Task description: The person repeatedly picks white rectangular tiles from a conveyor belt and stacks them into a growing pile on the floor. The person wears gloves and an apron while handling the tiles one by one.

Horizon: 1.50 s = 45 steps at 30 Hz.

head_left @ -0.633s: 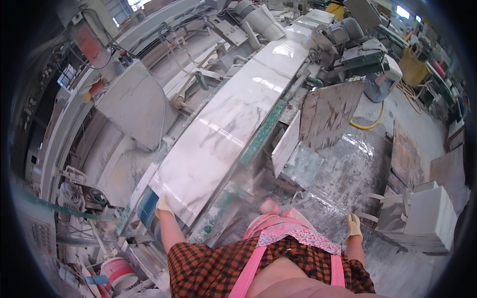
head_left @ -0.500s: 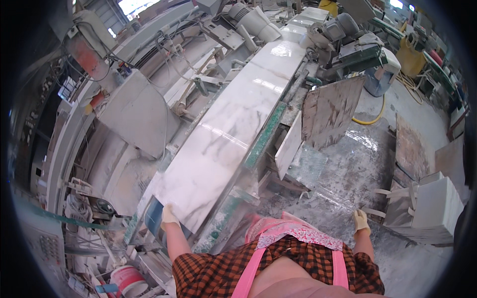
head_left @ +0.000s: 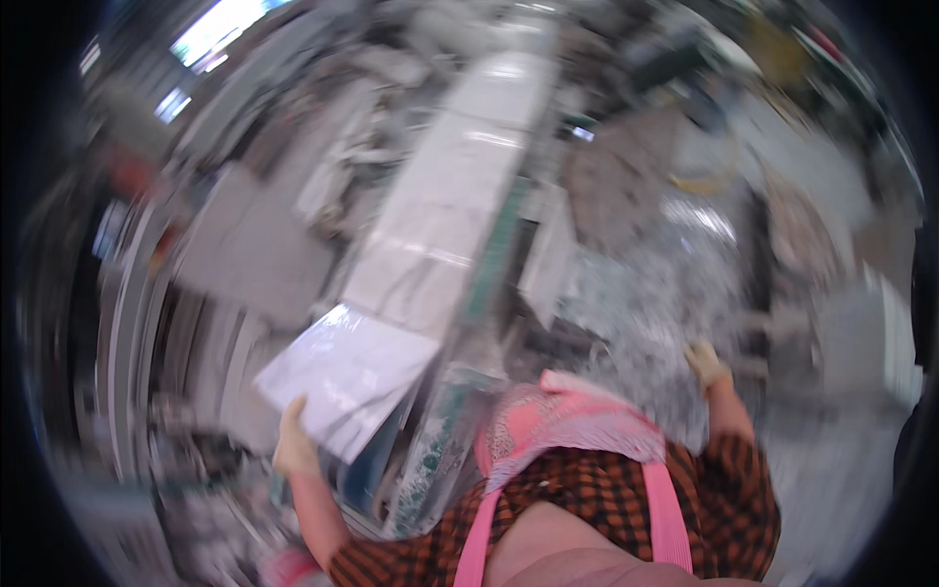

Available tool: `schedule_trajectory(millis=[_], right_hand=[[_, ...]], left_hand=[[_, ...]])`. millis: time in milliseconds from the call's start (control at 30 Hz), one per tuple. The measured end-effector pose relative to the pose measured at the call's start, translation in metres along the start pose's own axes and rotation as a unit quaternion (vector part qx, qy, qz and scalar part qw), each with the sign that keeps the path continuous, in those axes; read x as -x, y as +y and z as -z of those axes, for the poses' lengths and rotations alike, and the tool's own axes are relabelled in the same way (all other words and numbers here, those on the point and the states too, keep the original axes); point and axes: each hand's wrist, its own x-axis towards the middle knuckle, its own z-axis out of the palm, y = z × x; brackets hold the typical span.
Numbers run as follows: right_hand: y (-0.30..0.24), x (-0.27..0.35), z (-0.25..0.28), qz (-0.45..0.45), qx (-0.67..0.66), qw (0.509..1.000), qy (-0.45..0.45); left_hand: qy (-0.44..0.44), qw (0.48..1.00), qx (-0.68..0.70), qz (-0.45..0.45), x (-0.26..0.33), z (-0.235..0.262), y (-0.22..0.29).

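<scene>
A white marble tile with grey veins (head_left: 347, 382) is tilted up off the near end of the long machine bed. My left hand (head_left: 295, 445), in a pale glove, grips its near left edge, with the thumb over the top face and the other fingers hidden beneath. My right hand (head_left: 704, 367), also gloved, hangs out to the right above the wet floor, blurred by motion. Its fingers look loosely apart, and nothing shows in them. Beyond the tile, more polished marble pieces (head_left: 430, 215) lie end to end along the bed.
Green-edged rails (head_left: 430, 460) flank the bed near my body. A stack of pale slabs (head_left: 866, 333) stands at the right. Brown-stained board (head_left: 626, 176) leans beside the machine. Wet floor (head_left: 646, 303) stretches between them. A grey box-like machine cover (head_left: 254, 240) is on the left.
The nearest marble tile has come up and apart from the row, tilting leftward in my left hand. My right hand is slightly higher in view. The whole view has swung and blurred.
</scene>
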Motion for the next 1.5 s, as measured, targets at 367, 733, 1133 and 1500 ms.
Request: schedule_trajectory(millis=[367,733,1133,1500], right_hand=[[0.055,-0.023,0.047,-0.196,-0.428,0.882,0.013],[0.339,0.055,0.178,-0.275,-0.553,0.754,0.225],[0.533,0.254,0.314,-0.420,-0.341,0.682,0.491],[0.751,0.329,0.297,-0.638,-0.086,0.612,0.459]], left_hand=[[-0.032,0.965,-0.171,-0.196,0.140,-0.081,0.039],[-0.212,0.842,-0.295,-0.398,0.366,-0.280,0.087],[-0.569,0.555,-0.367,-0.483,0.594,-0.775,-0.061],[-0.665,-0.027,-0.346,-0.661,1.016,-1.095,-0.295]])
